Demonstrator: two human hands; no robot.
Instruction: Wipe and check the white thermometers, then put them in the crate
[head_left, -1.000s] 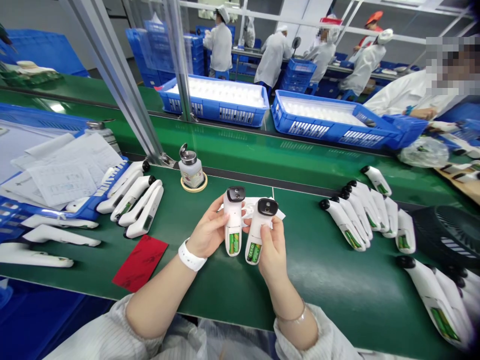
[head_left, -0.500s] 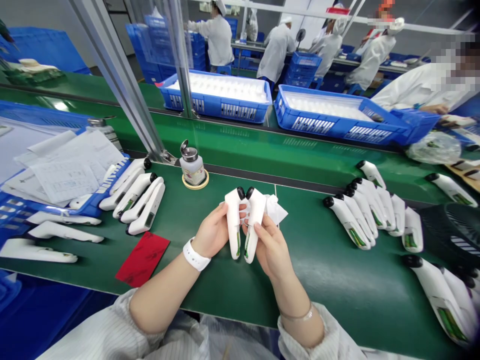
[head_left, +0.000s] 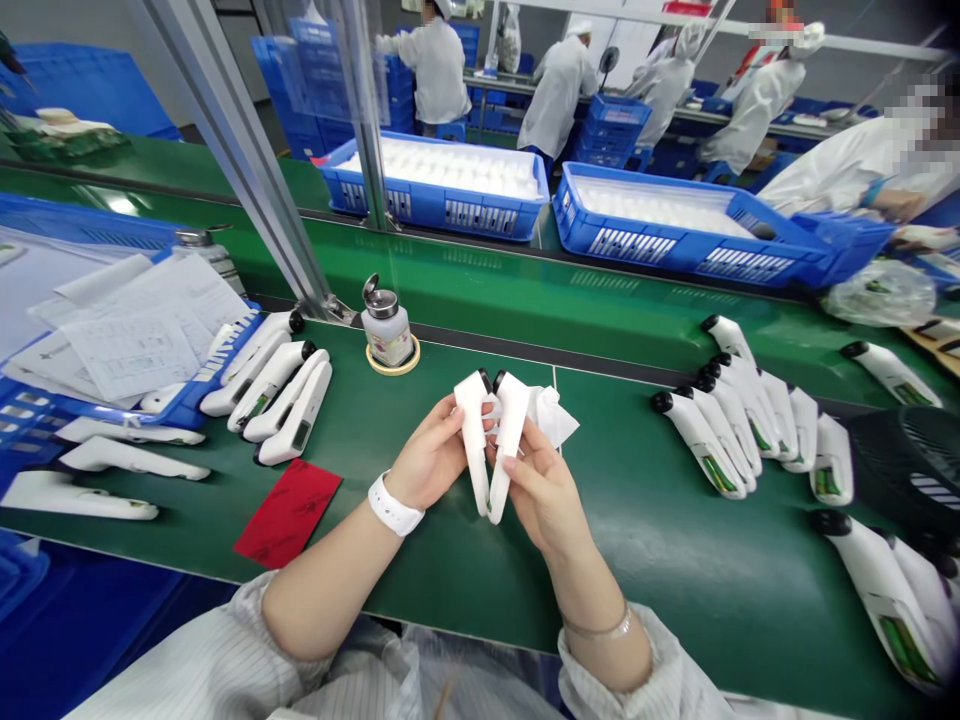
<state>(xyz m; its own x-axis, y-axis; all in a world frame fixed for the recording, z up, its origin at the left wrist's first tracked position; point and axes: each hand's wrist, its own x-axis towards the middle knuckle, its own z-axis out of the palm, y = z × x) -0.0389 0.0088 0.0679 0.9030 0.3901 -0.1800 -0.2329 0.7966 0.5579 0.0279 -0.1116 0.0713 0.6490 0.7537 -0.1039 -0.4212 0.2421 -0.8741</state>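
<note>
My left hand (head_left: 429, 458) is closed round a white handheld thermometer (head_left: 472, 428) with a black tip. In my right hand (head_left: 549, 492) is a second white thermometer (head_left: 511, 425) of the same shape. Both are held upright side by side over the green bench, black tips up, their lower ends close together or touching. A crumpled white wipe (head_left: 553, 418) shows behind the right thermometer, beside my right fingers; whether they grip it is hidden. Little of the green strip at the handles' lower ends is visible.
Several thermometers (head_left: 279, 385) lie left by a blue basket with papers (head_left: 124, 340). A red sheet (head_left: 289, 512) is nearer me. Behind my hands stands a pump bottle (head_left: 388, 330). More thermometers (head_left: 742, 420) lie right. Blue crates (head_left: 480, 215) line the far ledge; co-workers are beyond.
Both thermometers have turned in my hands, so less of the green strips shows. The left one is more slanted, and its lower end has moved right, nearer the other.
</note>
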